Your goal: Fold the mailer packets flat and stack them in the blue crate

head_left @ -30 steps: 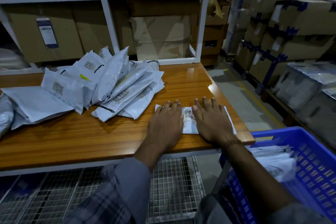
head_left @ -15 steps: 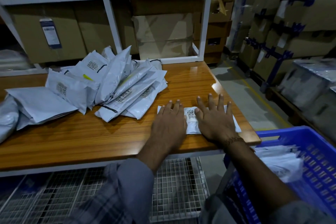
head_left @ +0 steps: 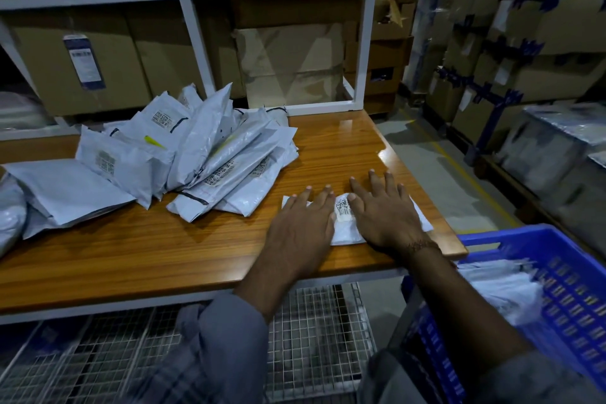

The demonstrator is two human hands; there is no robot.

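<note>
Open tabletop right, packets heaped left

Bare table [head_left: 344, 147] lies open beyond the flat hands, back to the white rack [head_left: 359, 43]. The packet pile [head_left: 196, 154] blocks the left side. Folded packets [head_left: 501, 289] already fill part of the crate [head_left: 577, 272] beside the table's right end.

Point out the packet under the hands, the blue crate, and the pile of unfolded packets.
packet [head_left: 344, 221]: head view, barcode label strip between the hands.
blue crate [head_left: 524, 234]: head view, near rim.
pile of unfolded packets [head_left: 203, 147]: head view, upright packet mid-pile.
</note>
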